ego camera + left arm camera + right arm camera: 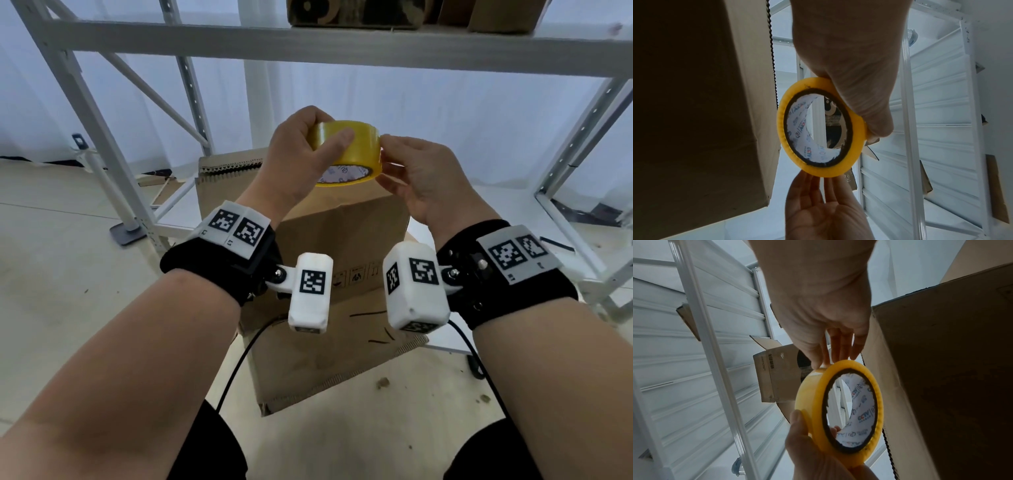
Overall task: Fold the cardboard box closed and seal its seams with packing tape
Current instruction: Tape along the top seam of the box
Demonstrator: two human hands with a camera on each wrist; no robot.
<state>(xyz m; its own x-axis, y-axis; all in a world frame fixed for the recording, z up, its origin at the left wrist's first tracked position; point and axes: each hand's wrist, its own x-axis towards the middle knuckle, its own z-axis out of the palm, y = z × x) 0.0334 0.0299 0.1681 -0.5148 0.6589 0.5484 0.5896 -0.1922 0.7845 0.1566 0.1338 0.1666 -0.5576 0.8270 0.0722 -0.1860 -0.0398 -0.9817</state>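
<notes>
My left hand (301,150) wrapped around the yellow tape roll (352,150), my right hand (411,171) pinching its edge, above the cardboard box (342,233), pale floor (68,274) beneath, white shelving (308,44) behind.

Held a tape roll (346,150) up between both hands, above a cardboard box (342,233). Left hand (294,150) on the roll's left side, right hand (414,171) at its right edge. Stood the box on the floor (51,281), before a shelving rack (308,44). More cardboard (229,178) behind the box, to its left. Other boxes (356,13) up on the rack's shelf, above and behind the roll.
</notes>
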